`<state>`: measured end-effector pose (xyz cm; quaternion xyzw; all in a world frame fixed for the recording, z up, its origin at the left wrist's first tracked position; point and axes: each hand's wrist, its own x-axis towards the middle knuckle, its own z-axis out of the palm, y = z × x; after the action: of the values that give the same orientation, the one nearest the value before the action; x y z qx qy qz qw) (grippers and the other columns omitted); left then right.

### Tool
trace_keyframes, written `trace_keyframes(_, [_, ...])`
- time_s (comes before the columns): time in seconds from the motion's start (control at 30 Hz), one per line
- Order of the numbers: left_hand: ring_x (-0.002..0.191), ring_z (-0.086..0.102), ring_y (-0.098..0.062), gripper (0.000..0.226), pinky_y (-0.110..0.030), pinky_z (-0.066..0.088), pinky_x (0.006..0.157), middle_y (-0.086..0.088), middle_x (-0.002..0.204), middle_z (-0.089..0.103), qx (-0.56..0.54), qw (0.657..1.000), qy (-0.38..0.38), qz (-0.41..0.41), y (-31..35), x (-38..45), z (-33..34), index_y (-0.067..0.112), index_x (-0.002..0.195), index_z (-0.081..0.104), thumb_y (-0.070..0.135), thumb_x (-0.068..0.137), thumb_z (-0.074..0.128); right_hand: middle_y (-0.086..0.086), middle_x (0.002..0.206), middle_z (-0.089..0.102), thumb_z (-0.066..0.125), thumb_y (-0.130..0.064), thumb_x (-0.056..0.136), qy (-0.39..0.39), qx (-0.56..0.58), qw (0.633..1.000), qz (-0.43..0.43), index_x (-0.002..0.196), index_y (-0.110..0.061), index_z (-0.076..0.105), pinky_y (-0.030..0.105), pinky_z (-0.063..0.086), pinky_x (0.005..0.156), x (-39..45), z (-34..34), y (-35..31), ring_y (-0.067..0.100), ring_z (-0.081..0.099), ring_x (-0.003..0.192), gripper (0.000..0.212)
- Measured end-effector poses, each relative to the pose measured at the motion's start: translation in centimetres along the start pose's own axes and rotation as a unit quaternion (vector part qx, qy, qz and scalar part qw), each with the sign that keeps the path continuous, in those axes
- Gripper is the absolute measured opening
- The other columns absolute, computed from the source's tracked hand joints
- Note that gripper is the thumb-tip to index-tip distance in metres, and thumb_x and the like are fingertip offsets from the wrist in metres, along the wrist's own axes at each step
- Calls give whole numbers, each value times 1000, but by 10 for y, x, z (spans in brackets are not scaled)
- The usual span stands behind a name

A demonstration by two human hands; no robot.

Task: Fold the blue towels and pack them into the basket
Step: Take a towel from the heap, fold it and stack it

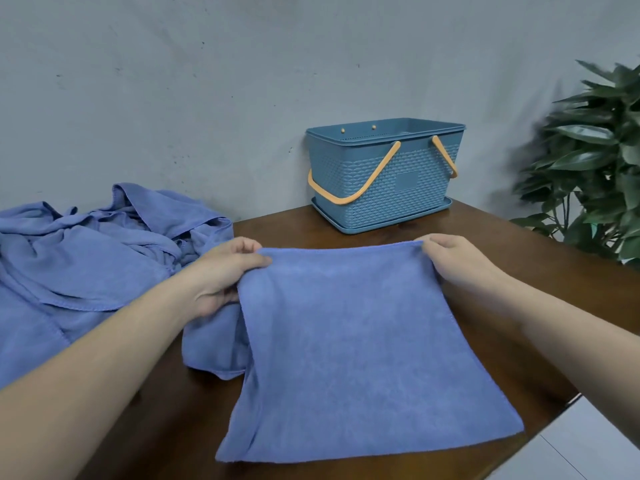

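Note:
A blue towel (349, 344) is stretched in front of me, its far edge lifted and its near part lying on the dark wooden table (512, 258). My left hand (225, 271) pinches the towel's far left corner. My right hand (457, 261) pinches the far right corner. A heap of crumpled blue towels (90, 258) lies to the left, touching my left forearm. The blue woven-look basket (384, 168) with orange handles stands at the table's far side against the wall, beyond both hands; its inside is hidden from this angle.
A grey wall runs behind the table. A green leafy plant (595, 157) stands past the table's right edge. The table's near right corner drops off to a pale tiled floor (588, 448).

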<state>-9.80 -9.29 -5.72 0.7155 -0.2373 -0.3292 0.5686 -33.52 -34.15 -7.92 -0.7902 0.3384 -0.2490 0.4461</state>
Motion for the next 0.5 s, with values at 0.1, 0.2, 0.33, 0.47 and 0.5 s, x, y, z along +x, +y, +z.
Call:
trace_keyframes(0.1, [58,57,-10,19,-19,47,45,0,76,61,-80,995,54,22,7,20,7,19,86,55,10,92,70,10,93,74,35,-10,99,-1,60,998,31,106,-17,76,29,50,62,12,1,-3,19,62,70,42])
trace_keyframes(0.2, [62,57,-13,24,-23,47,49,-2,83,61,-89,988,118,45,8,38,14,18,94,55,12,87,77,13,99,75,36,-8,98,12,42,999,33,107,-18,74,31,49,65,24,3,-3,20,63,73,40])
trace_keyframes(0.33, [70,61,-17,30,-28,50,58,-7,88,65,-49,995,80,22,-8,46,19,20,104,57,7,85,77,5,103,71,45,-18,101,33,-136,990,-23,98,-31,64,26,48,68,39,6,10,21,63,86,23])
trace_keyframes(0.47, [45,49,-5,27,-15,39,39,-1,69,54,41,997,54,46,-22,40,18,16,106,61,-6,91,64,-9,102,69,45,-40,99,35,-273,961,5,94,-47,56,37,47,85,38,10,28,26,63,103,13])
trace_keyframes(0.5, [40,43,-5,26,-15,34,37,2,62,47,69,994,63,61,-26,41,15,16,102,63,-7,90,63,-11,101,68,45,-41,99,45,-284,958,1,98,-47,56,36,44,82,38,11,31,27,62,104,12])
